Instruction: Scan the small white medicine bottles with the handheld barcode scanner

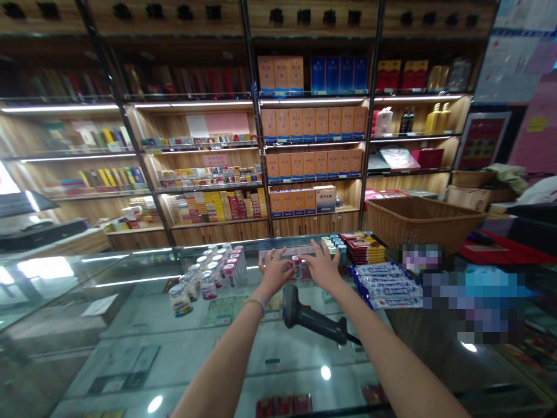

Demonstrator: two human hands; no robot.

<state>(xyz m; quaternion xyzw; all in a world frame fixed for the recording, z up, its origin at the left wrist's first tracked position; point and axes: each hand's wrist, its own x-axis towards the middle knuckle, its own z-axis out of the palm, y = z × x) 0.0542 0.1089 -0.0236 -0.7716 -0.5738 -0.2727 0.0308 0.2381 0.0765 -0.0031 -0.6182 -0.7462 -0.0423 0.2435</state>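
A small bottle with a red cap (297,268) is upright between my hands over the glass counter (243,354). My left hand (274,271) has its thumb and a fingertip at the bottle's left side. My right hand (325,270) has its fingers spread, with one fingertip close to the bottle's right side; whether it touches is too small to tell. Just below the hands lies a black barcode scanner (311,318). To the left, rows of similar red-capped bottles (230,275) stand beside clear lidded jars (208,285).
Blue-and-white packets (387,284) and stacked red and yellow packs (362,248) lie to the right, near green-lidded containers (334,246). A wicker basket (424,223) stands behind them. Shelves with boxes (311,125) line the back wall. A monitor (26,203) is at far left.
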